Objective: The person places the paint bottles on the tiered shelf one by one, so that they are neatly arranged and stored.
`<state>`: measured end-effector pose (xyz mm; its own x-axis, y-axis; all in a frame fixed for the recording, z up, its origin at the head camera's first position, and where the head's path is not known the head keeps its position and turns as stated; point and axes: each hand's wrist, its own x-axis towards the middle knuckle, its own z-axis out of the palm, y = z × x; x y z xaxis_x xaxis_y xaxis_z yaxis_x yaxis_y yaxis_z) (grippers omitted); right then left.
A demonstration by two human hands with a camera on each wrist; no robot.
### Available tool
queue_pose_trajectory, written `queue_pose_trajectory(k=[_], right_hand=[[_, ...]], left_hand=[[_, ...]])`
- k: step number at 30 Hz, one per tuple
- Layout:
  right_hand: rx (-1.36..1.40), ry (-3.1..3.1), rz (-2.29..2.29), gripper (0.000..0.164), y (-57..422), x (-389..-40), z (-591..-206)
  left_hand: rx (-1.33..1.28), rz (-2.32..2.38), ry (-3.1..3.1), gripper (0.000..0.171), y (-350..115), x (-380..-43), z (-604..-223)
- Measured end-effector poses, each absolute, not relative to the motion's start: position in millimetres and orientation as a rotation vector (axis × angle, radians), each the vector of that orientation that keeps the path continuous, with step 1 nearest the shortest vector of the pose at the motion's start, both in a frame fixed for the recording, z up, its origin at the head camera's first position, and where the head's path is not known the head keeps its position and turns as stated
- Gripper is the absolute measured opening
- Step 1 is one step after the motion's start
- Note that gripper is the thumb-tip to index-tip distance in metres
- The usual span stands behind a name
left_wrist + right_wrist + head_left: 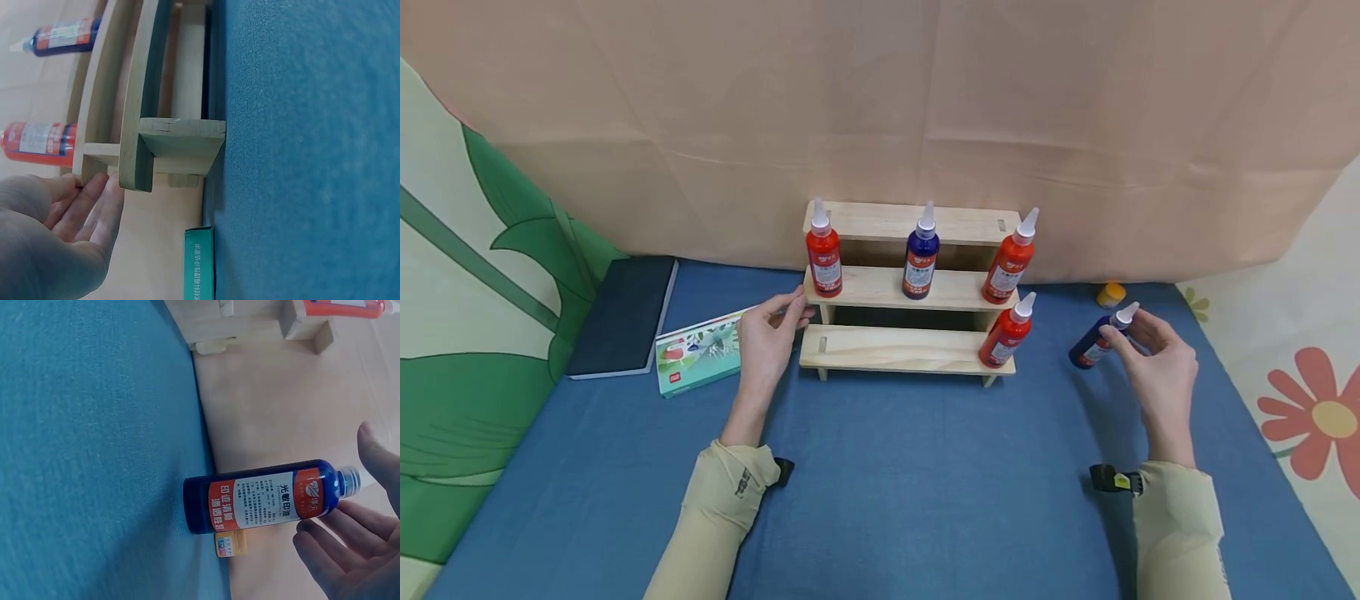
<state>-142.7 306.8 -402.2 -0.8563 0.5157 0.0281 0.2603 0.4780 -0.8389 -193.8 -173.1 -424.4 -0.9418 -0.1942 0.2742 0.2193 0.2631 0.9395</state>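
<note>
My left hand (767, 333) is at the left end of a stepped wooden rack (895, 348), its extended fingertips right at the end of the middle board. In the left wrist view, a red bottle (40, 144) stands just above these fingers. At the right, my right hand (1157, 358) is around the top of a dark blue bottle (262, 497) that stands upright on the blue cloth. Its fingers lie by the bottle's neck, and the thumb is spread apart from the white nozzle.
On the rack stand a red bottle (824, 262), a blue bottle (921, 262), another red bottle (1006, 271) and a lower red one (1003, 337). A yellow-capped item (1111, 293) lies behind the right hand. A dark notebook (623, 317) and a green box (700, 354) lie left.
</note>
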Motion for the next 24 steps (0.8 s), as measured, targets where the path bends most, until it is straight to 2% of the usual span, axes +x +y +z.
queue_pose_trajectory(k=[24], right_hand=[[-0.621,-2.535,1.323,0.075,310.3,-144.9,-416.0]], left_hand=[[-0.04,-1.725,-2.191,0.026,-172.2,-193.6,-424.5]])
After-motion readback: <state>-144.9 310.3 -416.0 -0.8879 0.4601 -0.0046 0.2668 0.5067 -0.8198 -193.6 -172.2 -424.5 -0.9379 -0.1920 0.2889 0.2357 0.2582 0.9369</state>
